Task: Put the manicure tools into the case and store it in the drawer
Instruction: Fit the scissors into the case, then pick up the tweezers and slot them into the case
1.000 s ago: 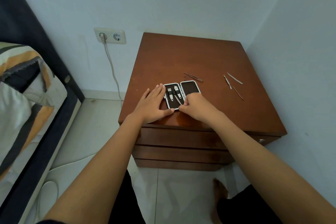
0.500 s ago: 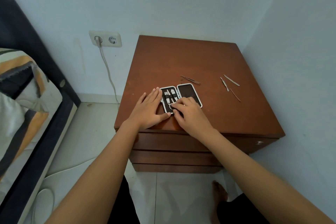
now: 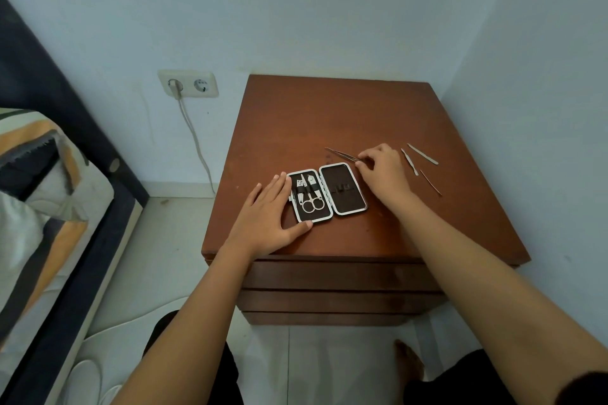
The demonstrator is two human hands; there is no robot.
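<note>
**Reaching for the tweezers, case half filled**

Right hand [image 3: 383,171] curled, fingertips [image 3: 362,161] closing on the near end of the tweezers [image 3: 342,154]; whether pinched yet or only touched, cannot tell. Left hand [image 3: 266,214] spread flat, pressed to the table [image 3: 329,115] against the left side of the open case [image 3: 327,192], thumb along its near edge.

Case lying open near the front edge, left of centre. Left half already holding scissors [image 3: 312,202] and other small tools under a strap; right half bare. Three thin tools [image 3: 422,161] loose toward the right edge, apart from the case. Drawers [image 3: 335,276] shut below.

Judged step: loading, midway. Next needed: a firm pinch, a lift, then sliding the tweezers under a strap in the bare half, left hand steadying. Thin, flat metal, probably hard to lift off the wood.
</note>
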